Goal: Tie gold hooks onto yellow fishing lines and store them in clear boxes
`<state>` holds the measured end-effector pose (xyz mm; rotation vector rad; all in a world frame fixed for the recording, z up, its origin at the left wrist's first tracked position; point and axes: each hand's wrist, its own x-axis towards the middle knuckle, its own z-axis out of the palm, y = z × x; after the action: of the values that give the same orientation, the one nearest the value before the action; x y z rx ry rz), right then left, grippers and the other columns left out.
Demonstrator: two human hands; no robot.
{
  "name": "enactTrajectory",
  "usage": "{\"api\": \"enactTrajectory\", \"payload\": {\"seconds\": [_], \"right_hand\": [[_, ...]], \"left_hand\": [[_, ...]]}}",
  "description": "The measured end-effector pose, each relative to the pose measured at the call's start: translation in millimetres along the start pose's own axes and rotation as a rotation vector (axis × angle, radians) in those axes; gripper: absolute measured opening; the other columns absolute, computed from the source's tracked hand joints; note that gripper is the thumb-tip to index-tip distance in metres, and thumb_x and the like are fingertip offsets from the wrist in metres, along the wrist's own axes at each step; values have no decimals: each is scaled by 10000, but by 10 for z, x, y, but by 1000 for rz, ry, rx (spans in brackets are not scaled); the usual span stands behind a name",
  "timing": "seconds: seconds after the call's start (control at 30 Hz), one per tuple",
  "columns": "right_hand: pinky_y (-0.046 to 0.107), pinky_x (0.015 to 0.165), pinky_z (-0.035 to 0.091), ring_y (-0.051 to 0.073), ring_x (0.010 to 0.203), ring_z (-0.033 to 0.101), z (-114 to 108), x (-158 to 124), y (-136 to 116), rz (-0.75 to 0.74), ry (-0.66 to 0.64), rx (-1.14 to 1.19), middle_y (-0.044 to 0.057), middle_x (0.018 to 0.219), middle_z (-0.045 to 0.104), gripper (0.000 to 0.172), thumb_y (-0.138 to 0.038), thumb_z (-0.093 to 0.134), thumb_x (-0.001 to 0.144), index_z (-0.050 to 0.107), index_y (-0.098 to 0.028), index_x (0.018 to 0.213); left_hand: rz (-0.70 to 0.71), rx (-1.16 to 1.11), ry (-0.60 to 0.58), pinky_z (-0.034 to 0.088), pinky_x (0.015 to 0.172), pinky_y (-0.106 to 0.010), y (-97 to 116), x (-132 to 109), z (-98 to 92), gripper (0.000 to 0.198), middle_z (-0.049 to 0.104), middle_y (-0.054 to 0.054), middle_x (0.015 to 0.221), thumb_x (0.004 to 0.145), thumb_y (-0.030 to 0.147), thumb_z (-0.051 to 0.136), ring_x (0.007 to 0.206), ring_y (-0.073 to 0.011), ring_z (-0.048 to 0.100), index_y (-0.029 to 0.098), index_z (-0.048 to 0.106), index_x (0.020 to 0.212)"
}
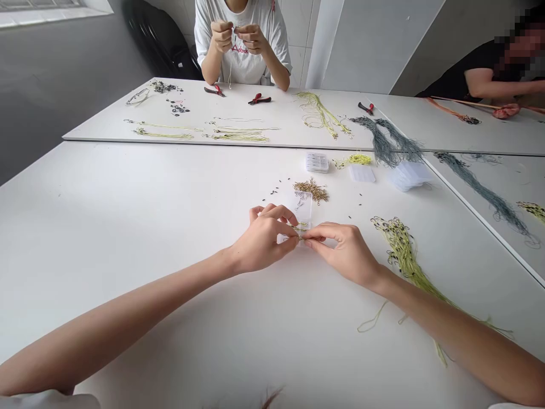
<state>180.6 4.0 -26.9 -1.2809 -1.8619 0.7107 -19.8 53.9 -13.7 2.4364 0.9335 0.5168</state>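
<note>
Both hands meet over a small clear plastic box (304, 211) that lies open at the middle of the white table. My left hand (269, 237) pinches thumb and forefinger at the box's near part, its other fingers bent above. From the right, my right hand (344, 250) pinches at the same spot, fingertips almost touching the left ones. A small yellow-green piece shows between the fingertips; its exact form is too small to tell. Silvery bits lie inside the box. Just behind it is a pile of gold-coloured metal pieces (313, 190). Beneath my right forearm runs a bundle of yellow-green cords (406, 258).
Small closed boxes (317, 162) and clear lids (409, 175) stand farther back, near grey-blue cord bundles (383, 142). Red-handled pliers (259, 99) lie on the far table. A person in a white shirt (244, 57) sits opposite; another person's arm (498, 84) is at the right.
</note>
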Motion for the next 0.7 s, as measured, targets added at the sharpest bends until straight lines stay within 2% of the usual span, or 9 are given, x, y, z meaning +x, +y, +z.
{"api": "enactTrajectory", "payload": {"seconds": [0.07,0.13,0.33,0.47,0.57,0.7], "right_hand": [[338,724,521,181,748,646,11,30,10,-63,4,-68,18,819,716,182,-81,605,827,729,-207,871],[340,741,511,176,750,635,13,54,19,-58,5,-71,15,815,707,175,-69,595,826,709,-199,851],[339,746,525,182,749,653,-31,117,71,216,-42,291,15,763,720,41,-183,712,775,736,-195,806],[353,767,543,194,768,676,-49,140,116,358,-59,525,40,784,747,97,-202,783,701,764,-187,795],[363,784,549,199,775,685,-56,152,138,427,-60,599,45,790,754,133,-200,815,657,775,-188,784],[372,790,546,205,781,686,-82,169,147,443,-76,596,47,803,759,142,-203,823,647,785,-197,783]], "left_hand": [[9,11,-21,248,974,-475,-24,36,-19,202,582,-17,1106,894,254,556,1020,-198,509,292,752,866],[27,34,-26,246,978,-475,-42,60,-33,208,585,-18,1101,896,246,552,1012,-195,510,288,753,861],[135,143,11,239,999,-475,-60,76,-52,245,587,-40,1131,914,223,512,983,-194,504,275,751,890],[196,175,36,233,1007,-482,-62,70,-43,272,592,-50,1141,928,220,483,991,-201,504,271,748,897],[206,177,50,233,1008,-482,-70,68,-35,271,596,-51,1138,926,214,484,987,-198,507,266,748,895],[207,178,56,237,1003,-481,-72,64,-38,264,595,-49,1137,918,207,493,991,-199,508,265,749,892]]}}
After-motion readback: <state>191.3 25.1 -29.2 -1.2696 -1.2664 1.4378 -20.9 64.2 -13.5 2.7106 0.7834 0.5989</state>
